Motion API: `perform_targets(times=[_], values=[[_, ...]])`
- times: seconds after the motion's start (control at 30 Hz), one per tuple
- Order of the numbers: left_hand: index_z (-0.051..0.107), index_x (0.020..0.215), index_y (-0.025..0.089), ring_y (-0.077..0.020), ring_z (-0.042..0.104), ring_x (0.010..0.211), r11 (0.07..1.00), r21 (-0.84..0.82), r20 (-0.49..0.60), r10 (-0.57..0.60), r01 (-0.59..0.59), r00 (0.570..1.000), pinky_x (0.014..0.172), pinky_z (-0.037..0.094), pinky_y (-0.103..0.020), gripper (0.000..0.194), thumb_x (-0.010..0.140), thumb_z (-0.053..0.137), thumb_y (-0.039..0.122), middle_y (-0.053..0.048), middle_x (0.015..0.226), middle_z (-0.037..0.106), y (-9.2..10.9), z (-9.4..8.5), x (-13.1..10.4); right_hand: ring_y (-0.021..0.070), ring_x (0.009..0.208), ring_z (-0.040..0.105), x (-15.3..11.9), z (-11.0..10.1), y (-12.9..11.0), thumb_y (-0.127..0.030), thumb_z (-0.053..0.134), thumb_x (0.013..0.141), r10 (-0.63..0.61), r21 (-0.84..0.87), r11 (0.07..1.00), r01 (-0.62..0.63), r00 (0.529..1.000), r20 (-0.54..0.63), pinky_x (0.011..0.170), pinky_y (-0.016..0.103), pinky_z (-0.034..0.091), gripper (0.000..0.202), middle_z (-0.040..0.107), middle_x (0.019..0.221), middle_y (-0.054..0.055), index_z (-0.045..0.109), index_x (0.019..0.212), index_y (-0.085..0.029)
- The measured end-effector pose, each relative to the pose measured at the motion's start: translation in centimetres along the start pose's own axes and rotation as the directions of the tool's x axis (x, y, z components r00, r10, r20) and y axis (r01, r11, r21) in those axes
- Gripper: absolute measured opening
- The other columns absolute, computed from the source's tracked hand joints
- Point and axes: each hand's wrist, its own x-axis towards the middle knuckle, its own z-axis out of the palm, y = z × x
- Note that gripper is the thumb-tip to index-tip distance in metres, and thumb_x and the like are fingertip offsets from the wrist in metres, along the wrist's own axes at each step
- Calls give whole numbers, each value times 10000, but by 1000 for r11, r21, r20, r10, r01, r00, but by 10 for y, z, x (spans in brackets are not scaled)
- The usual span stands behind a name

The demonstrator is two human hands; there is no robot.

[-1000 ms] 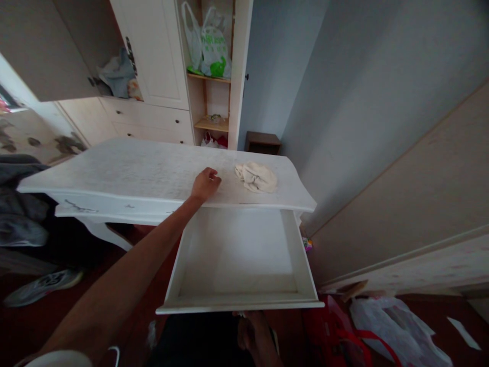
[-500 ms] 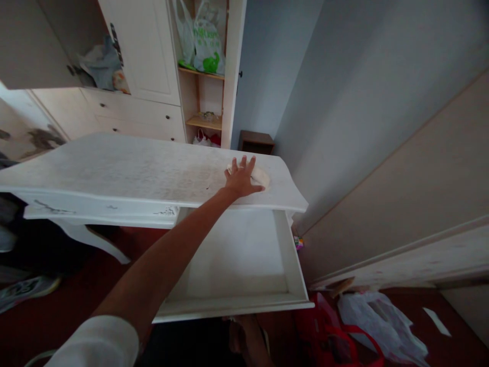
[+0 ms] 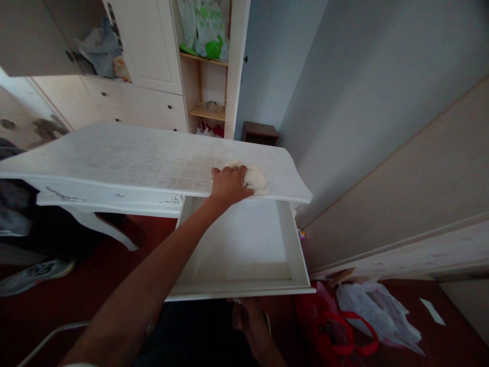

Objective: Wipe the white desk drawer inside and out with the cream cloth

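Note:
My left hand presses palm down on a cream cloth, its fingers curled over the cloth's left part. The cloth lies bunched on the top of a white desk, close to the front edge. Beneath that edge a white drawer is pulled out, with its bare bottom showing. My right hand is low in shadow just under the drawer's front, fingers curled; what they hold, if anything, is too dark to make out. Greyish smudges mark the desk top left of the cloth.
A white cabinet with shelves holding plastic bags stands behind the desk. At the right is a wall. A red bag and a white plastic bag lie on the floor. A shoe shows at lower left.
My left hand has drawn back toward the desk's front edge and slightly left with the cloth, its spread fingers now curled. The right hand stays beneath the drawer front. The view has tilted down a little.

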Motion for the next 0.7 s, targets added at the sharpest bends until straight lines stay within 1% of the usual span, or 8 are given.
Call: perform_targets(times=[0.07, 0.13, 0.23, 0.33, 0.43, 0.5, 0.6, 0.7], values=[[597, 1059, 220, -373, 506, 1165, 999, -9, -98, -40, 40, 994, 991, 322, -558, 461, 678, 722, 447, -144, 1189, 593, -2, -4, -26, 92, 437, 354, 2, -2, 5, -686, 581, 750, 2, 34, 999, -3, 1000, 8, 489, 247, 311, 548, 417, 439, -59, 688, 807, -151], [565, 1093, 221, -377, 435, 1257, 997, -61, -133, -53, 46, 990, 1018, 331, -520, 531, 640, 758, 420, -159, 1341, 492, -4, -5, -54, 87, 430, 343, 4, -3, 8, -687, 585, 750, 0, 63, 998, 0, 1000, 4, 482, 242, 312, 548, 411, 438, -64, 688, 807, -152], [473, 1199, 227, -322, 531, 1166, 983, -169, 8, -75, 76, 997, 947, 436, -423, 628, 650, 737, 380, -147, 1287, 528, -9, -1, -91, 81, 414, 320, 4, -1, 8, -669, 580, 768, 9, 64, 998, -9, 1000, -6, 463, 241, 299, 532, 413, 437, -65, 685, 809, -149], [459, 1202, 232, -298, 601, 1052, 983, -135, 165, -99, 121, 981, 861, 483, -390, 561, 702, 683, 351, -130, 1169, 601, -15, 12, -115, 83, 422, 324, 3, 0, 5, -654, 587, 768, 3, 72, 997, -3, 1000, 5, 465, 240, 304, 515, 415, 445, -64, 679, 812, -149], [495, 1182, 213, -318, 586, 1097, 994, 24, 213, -106, 103, 971, 857, 468, -412, 440, 766, 615, 288, -160, 1186, 613, -22, 26, -121, 87, 440, 344, 1, 0, 4, -649, 582, 772, -16, 85, 996, 14, 1000, 19, 482, 240, 325, 510, 418, 451, -63, 678, 823, -151], [519, 1192, 185, -349, 608, 1049, 984, 138, 217, -138, 110, 966, 881, 434, -475, 413, 800, 596, 293, -189, 1151, 638, -25, 31, -119, 89, 443, 349, 0, 1, 4, -646, 586, 769, -17, 101, 995, 17, 1000, 8, 481, 240, 329, 507, 421, 457, -63, 682, 835, -152], [549, 1218, 143, -378, 653, 918, 966, 234, 240, -169, 112, 956, 909, 372, -574, 486, 823, 599, 422, -218, 1037, 683, -30, 30, -114, 88, 439, 352, 0, 1, 7, -638, 593, 765, -17, 118, 993, 19, 1000, -15, 477, 242, 330, 499, 425, 462, -63, 684, 830, -152], [617, 1168, 134, -404, 668, 898, 964, 251, 355, -179, 91, 918, 877, 389, -595, 635, 778, 578, 633, -221, 961, 712, -35, 23, -109, 90, 432, 352, 1, 2, 9, -646, 580, 770, -22, 117, 993, 24, 1000, -14, 473, 241, 323, 512, 413, 441, -64, 687, 816, -148]])
